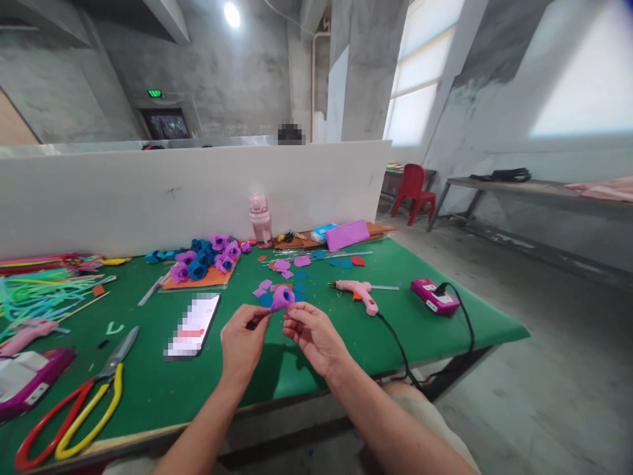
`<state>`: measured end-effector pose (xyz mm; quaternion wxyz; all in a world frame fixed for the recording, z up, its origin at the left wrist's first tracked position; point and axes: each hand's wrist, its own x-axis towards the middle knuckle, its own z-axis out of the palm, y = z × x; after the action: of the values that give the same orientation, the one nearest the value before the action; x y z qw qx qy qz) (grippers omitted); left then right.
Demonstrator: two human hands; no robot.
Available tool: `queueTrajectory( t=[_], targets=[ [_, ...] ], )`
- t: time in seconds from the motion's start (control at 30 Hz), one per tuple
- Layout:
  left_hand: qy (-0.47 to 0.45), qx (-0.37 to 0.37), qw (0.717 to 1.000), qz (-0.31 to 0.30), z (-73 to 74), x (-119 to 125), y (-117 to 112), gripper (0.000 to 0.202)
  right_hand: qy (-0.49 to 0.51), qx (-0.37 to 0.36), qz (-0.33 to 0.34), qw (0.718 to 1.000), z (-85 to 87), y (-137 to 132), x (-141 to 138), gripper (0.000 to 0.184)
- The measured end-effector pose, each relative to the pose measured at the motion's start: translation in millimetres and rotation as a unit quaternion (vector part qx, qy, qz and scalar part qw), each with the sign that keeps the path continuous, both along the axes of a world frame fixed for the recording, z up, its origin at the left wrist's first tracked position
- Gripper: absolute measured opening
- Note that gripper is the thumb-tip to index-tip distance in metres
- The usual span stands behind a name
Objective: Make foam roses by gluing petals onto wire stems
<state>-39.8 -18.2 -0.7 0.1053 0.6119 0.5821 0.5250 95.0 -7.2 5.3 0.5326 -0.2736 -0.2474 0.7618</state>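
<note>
A small purple paper flower with a blue centre (283,298) is held up over the table between my two hands. My left hand (244,340) pinches its lower left side, fingers closed. On its right edge, the thumb and forefinger of my right hand (312,333) press together, the other fingers curled. Loose purple petals (283,266) and blue petals (299,288) lie just beyond the flower. To the right of my right hand rests a pink hot glue gun (360,290), its cable running off the table edge.
Finished purple and blue flowers (199,260) sit on orange sheets at the back left. A phone (194,326), large scissors (101,382) and a second glue gun (30,333) lie leftward. A pink bottle (260,221) stands by the white partition (198,191). A magenta power box (434,297) is at right.
</note>
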Motion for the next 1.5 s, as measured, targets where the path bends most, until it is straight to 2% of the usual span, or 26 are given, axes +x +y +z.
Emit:
queueTrajectory(
  t=[0.4, 0.8, 1.17, 1.33, 1.5],
  targets=[
    [0.06, 0.032, 0.998, -0.011, -3.9, -0.3, 0.0, 0.011, -0.048, -0.028, 0.008, 0.998, -0.8, -1.0, 1.1, 0.016],
    [0.033, 0.006, 0.999, -0.008, -1.0, 2.1, -0.7, 0.012, -0.061, 0.004, -0.007, 0.998, 1.2, -2.1, 0.0, 0.016],
    [0.042, 0.009, 0.999, -0.012, -1.7, 1.7, -0.2, 0.012, -0.08, -0.002, -0.019, 0.997, 0.2, -1.1, -1.1, 0.015],
    [0.007, -0.036, 0.999, -0.016, 0.4, 2.8, 0.1, 0.013, -0.083, 0.044, -0.034, 0.995, 0.5, -2.0, -1.4, 0.013],
    [-0.067, -0.099, 0.992, -0.05, 1.3, 3.7, -0.4, 0.015, -0.091, 0.08, -0.037, 0.992, 3.2, -4.9, -3.2, 0.014]
  ],
)
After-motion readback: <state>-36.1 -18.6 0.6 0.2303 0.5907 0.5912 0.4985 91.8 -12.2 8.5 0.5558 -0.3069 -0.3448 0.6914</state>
